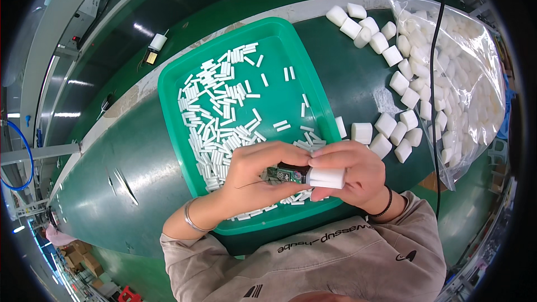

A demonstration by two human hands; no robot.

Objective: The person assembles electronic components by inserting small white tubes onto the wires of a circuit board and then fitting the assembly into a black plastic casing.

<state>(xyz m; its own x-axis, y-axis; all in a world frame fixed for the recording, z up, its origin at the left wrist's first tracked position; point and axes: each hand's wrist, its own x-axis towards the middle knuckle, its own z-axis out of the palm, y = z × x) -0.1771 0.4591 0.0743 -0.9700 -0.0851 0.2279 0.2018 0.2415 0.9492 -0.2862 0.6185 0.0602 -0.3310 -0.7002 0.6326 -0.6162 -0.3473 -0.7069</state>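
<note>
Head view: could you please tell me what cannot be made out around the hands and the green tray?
- Small circuit board: mostly covered by the left hand and the white housing in the right hand.
- Green tray: near rim hidden by both hands.
- Clear bag of white housings: glare blurs its contents.
- Two small parts on the far belt: too small to identify.

Both hands, left hand and right hand, join circuit board and white housing over green tray

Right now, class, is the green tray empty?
No, the green tray holds many small white strips, heaped mostly on its left side.
</note>
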